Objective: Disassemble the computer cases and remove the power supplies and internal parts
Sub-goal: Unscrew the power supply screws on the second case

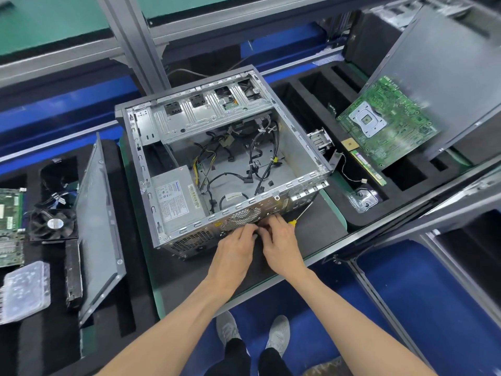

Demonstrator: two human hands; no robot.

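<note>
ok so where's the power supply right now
In the head view the power supply sits inside the open computer case, in its near-left corner, just left of the loose cables.

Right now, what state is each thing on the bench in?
Computer case: side open, motherboard gone.
Power supply: still mounted inside.
Cables: loose in case.
Motherboard: out, lying on foam tray.
Side panel: removed, leaning.
Left hand, right hand: fingers curled at case's rear panel.
</note>
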